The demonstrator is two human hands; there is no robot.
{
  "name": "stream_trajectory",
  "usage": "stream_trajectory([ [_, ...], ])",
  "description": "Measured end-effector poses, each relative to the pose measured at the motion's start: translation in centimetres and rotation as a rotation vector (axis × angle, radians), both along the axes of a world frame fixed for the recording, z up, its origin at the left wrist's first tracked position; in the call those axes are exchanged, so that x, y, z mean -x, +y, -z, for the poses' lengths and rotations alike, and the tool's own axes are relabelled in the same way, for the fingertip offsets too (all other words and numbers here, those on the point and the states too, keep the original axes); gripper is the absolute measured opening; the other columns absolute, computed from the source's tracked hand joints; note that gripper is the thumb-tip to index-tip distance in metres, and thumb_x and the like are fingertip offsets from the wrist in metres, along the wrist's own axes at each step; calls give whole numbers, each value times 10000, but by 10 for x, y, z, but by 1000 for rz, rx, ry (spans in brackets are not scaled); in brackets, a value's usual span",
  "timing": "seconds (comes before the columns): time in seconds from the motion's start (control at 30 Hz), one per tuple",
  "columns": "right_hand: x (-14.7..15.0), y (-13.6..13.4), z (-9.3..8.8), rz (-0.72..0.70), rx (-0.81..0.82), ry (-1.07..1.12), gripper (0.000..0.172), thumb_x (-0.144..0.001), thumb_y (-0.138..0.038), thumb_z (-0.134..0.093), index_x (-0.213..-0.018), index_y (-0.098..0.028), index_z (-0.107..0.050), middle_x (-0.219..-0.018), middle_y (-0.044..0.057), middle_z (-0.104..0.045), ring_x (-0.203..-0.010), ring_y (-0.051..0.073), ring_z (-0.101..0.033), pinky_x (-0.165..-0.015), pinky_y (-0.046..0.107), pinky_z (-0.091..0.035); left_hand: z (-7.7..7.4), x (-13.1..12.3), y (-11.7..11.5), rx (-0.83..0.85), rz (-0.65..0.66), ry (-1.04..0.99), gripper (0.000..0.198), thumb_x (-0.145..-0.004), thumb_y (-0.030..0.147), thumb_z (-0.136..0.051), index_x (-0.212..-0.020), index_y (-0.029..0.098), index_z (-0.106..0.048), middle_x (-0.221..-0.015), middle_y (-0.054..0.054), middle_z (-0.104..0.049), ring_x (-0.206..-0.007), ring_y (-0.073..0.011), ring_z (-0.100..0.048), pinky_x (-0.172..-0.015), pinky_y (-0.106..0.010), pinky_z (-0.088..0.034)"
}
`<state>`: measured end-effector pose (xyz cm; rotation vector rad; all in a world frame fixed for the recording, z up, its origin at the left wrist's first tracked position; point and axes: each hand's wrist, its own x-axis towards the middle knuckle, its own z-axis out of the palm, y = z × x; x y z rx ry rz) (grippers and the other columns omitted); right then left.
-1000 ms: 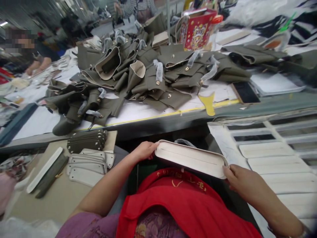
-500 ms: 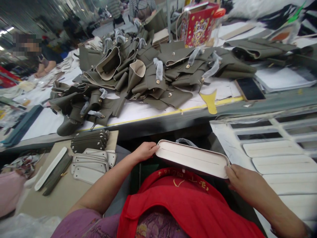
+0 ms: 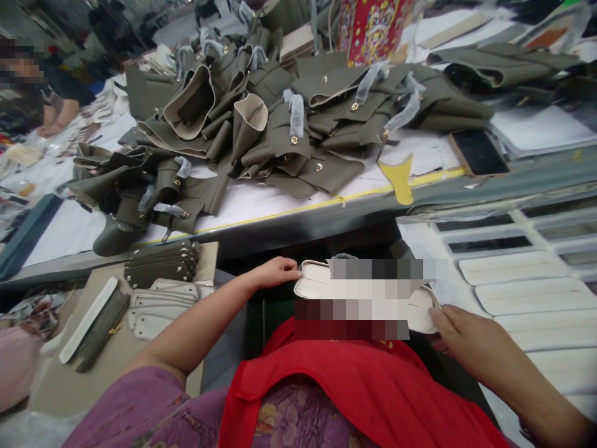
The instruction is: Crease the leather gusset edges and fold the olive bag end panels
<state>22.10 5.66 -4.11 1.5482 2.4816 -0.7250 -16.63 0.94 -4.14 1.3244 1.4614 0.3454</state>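
Head view: cluttered workshop table [image 3: 254,206] lies beyond panel [image 3: 314,280].

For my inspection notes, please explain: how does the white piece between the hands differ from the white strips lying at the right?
The white piece is held at its ends by the left hand and the right hand; the white strips lie in a column, held by neither.
The white piece slants down rightward in view; the white strips run nearly level.
Both look pale, with rounded corners.

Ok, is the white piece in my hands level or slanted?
Slanted in view: the white piece has its end at your left hand higher than that at your right hand; its middle is pixelated.
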Motion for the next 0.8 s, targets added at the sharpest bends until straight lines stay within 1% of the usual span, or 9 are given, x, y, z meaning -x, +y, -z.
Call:
stream_trajectory([
  [0.1, 11, -2, -17, 142, 182, -78, 366, -941, -254, -290, -654, -196, -509, -612, 50, -640, -564, 150, -617, -558, 260, -373, -13, 0, 7, -27, 143, 205, 410, -780, 522, -502, -586, 168, -429, -558, 43, -377, -535, -91, -340, -497, -225, -259],
  [0.23, 18, -6, -37, 185, 89, -102, 342, -924, -296, -323, -663, -181, -512, -655, 53, -651, -542, 135, -593, -549, 250, -347, -37, -20, 12, -101, 360, 589, 360, -827, 451, -453, -635, 164, -554, -647, -12, -534, -607, -140, -471, -545, -251, -320],
  [0.3, 17, -7, -40, 211, 42, -88, 336, -917, -304, -339, -668, -178, -524, -661, 49, -652, -518, 122, -577, -537, 240, -337, -47, -43, 11, -275, 409, 736, 311, -855, 371, -430, -703, 168, -609, -778, -52, -600, -718, -180, -543, -621, -276, -382],
  [0.37, 16, -9, -41, 225, 10, -83, 333, -914, -301, -346, -665, -176, -529, -643, 44, -645, -500, 114, -565, -535, 235, -331, -52, -78, 7, -479, 482, 679, 312, -894, 349, -388, -867, 181, -649, -976, -79, -625, -880, -208, -576, -745, -302, -429],
  [0.4, 15, -10, -41, 226, -5, -80, 331, -913, -298, -348, -665, -175, -530, -633, 42, -641, -498, 113, -563, -536, 235, -330, -52, -97, 6, -565, 537, 595, 314, -900, 365, -393, -1006, 196, -636, -1115, -81, -604, -975, -214, -569, -812, -307, -435],
  [0.47, 15, -12, -41, 229, -25, -68, 325, -911, -291, -354, -661, -176, -527, -618, 37, -635, -501, 113, -563, -541, 234, -331, -45, -135, 5, -667, 654, 460, 459, -872, 418, -462, -1280, 210, -487, -1374, -83, -457, -1113, -232, -527, -886, -314, -435],
  [0.57, 15, -13, -39, 256, 17, -5, 312, -911, -285, -358, -664, -178, -514, -607, 21, -631, -480, 99, -560, -538, 224, -338, -29, -172, 10, -689, 819, 462, 637, -810, 471, -545, -1364, 198, -390, -1463, -88, -350, -1019, -265, -582, -806, -347, -485],
  [0.7, 12, -13, -35, 299, 88, 93, 311, -916, -295, -350, -656, -185, -481, -574, -2, -616, -449, 80, -550, -529, 209, -340, -17, -180, 15, -733, 893, 524, 616, -801, 468, -552, -1332, 180, -429, -1451, -87, -373, -920, -274, -610, -722, -363, -506],
  [0.8, 12, -14, -34, 256, -21, 47, 321, -919, -294, -352, -638, -190, -467, -555, 4, -596, -490, 102, -552, -544, 232, -325, -18, -175, 15, -752, 918, 511, 624, -806, 485, -537, -1328, 162, -427, -1441, -99, -385, -908, -272, -613, -715, -364, -509],
])
